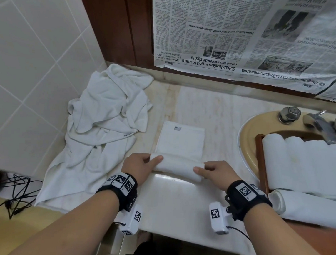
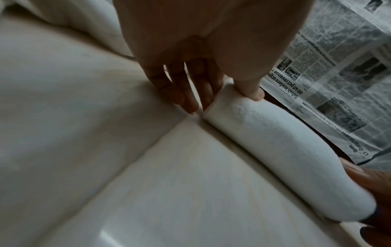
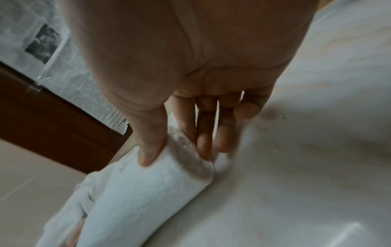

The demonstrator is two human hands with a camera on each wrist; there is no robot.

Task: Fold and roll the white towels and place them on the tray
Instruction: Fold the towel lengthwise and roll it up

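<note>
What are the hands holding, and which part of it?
Both hold the half-rolled white towel by its ends: the left hand pinches the left end, the right hand the right end, thumbs on top of the roll.

My bathroom vanity, tiled wall point(image 1: 32, 50) at frame left, marble counter point(image 1: 179, 205) before me, basin point(image 1: 251, 138) and chrome tap point(image 1: 317, 124) at right.

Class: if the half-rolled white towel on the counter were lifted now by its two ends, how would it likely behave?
The half-rolled towel is soft terry, so it would probably sag mid-span. Its flat tail is unrolled, so it would likely unwind. It looks light.
</note>
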